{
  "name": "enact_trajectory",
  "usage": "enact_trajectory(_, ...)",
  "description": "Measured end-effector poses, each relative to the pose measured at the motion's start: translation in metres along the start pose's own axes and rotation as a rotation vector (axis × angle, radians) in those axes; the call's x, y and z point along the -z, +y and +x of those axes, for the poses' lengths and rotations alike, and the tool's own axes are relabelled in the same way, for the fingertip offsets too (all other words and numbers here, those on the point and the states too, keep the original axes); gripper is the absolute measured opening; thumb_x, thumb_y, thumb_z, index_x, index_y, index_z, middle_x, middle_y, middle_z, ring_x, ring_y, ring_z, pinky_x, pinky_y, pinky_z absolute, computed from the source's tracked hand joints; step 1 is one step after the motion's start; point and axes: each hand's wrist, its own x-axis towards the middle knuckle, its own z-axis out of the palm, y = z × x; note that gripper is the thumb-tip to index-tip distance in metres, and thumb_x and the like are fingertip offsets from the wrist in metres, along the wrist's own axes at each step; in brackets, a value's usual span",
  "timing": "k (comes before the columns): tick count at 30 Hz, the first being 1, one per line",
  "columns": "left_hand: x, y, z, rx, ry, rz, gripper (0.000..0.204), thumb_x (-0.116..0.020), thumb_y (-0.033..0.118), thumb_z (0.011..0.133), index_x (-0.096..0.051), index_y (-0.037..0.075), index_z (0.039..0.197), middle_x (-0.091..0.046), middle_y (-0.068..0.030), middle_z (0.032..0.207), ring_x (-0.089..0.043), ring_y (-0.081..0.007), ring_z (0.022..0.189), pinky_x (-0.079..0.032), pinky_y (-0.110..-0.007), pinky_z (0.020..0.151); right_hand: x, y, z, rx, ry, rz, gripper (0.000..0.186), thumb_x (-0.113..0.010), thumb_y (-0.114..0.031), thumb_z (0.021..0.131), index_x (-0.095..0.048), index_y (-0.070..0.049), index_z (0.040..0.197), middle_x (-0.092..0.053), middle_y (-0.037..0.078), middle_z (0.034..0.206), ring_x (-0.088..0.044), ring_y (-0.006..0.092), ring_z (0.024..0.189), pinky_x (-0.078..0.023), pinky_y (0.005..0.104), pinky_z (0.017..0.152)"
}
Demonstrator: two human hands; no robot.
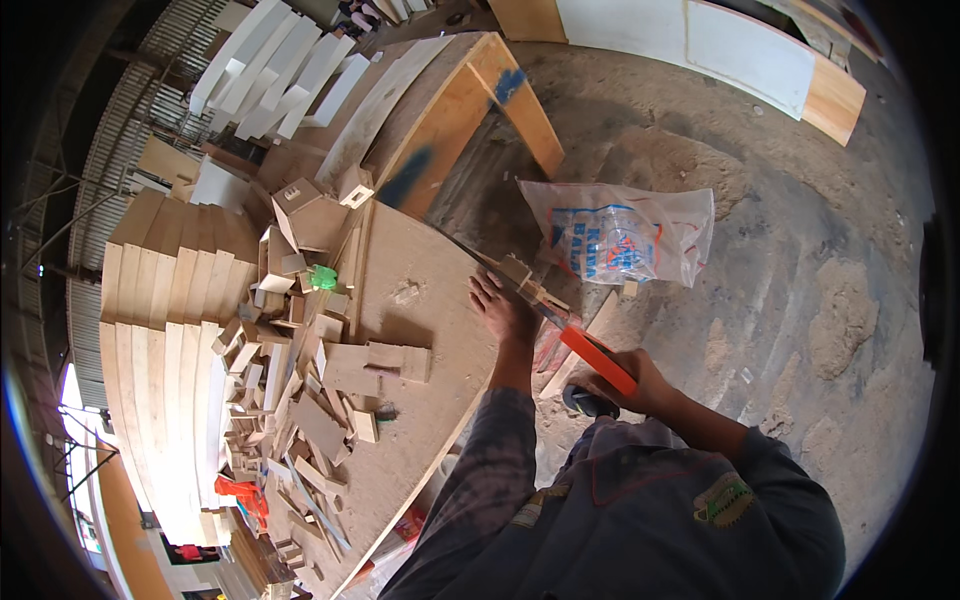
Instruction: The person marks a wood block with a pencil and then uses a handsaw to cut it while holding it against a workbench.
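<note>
My right hand [645, 382] is closed round the orange handle of a handsaw [598, 360]. From the handle the blade slants up and left, past the table's edge. A small piece of wood [515, 270] lies at that edge beside the blade, partly hidden. Just left of the blade, my left hand [508, 312] lies flat on the wooden tabletop [440, 290] with its fingers stretched out. Whether its fingertips also touch the small piece I cannot tell.
Wood offcuts [320, 430] are heaped on the table's left, near a green crumpled thing [322, 277]. Beyond them stand stacked pale boards [170, 270]. A clear plastic bag [625, 235] with coloured print lies on the dusty floor. White panels [745, 60] stand at the far right.
</note>
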Motion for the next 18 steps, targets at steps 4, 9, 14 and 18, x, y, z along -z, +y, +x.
enact_trajectory(4,0.008,0.001,0.006,0.026,-0.089,0.046,0.095,-0.066,0.042,0.075,-0.02,-0.007,0.142,-0.021,-0.0225,0.149,-0.013,-0.0392,0.141,-0.013,-0.049,0.114,-0.007,-0.008,0.026,0.117,0.052,-0.081,0.024,-0.071,-0.022,0.079,-0.065,-0.001,0.089,-0.061,0.015,0.064,-0.06,0.0261,0.056,-0.047,0.0349,0.056)
enact_trajectory(9,0.033,0.013,0.001,0.076,-0.101,-0.055,0.08,-0.062,0.036,0.078,-0.029,-0.005,0.139,-0.02,-0.02,0.15,-0.013,-0.0376,0.141,-0.015,-0.05,0.113,0.014,-0.016,-0.016,-0.157,-0.048,0.032,0.021,-0.07,-0.019,0.081,-0.066,-0.001,0.092,-0.062,0.013,0.065,-0.061,0.0198,0.058,-0.047,0.0326,0.058)
enact_trajectory(14,0.007,0.001,0.003,0.051,-0.025,0.024,0.092,-0.068,0.039,0.074,-0.024,-0.006,0.142,-0.023,-0.0199,0.149,-0.014,-0.0359,0.141,-0.014,-0.049,0.114,0.016,-0.01,-0.032,-0.017,-0.041,0.033,0.019,-0.069,-0.018,0.082,-0.065,-0.001,0.091,-0.062,0.013,0.067,-0.06,0.0185,0.058,-0.047,0.0323,0.058)
enact_trajectory(18,0.016,0.013,0.006,0.048,-0.112,-0.048,0.099,-0.071,0.04,0.071,-0.02,-0.007,0.142,-0.023,-0.0203,0.149,-0.014,-0.0356,0.141,-0.013,-0.048,0.114,0.002,-0.004,0.02,0.039,0.002,-0.088,0.021,-0.069,-0.018,0.081,-0.064,-0.001,0.093,-0.062,0.014,0.067,-0.06,0.0212,0.058,-0.047,0.033,0.06)
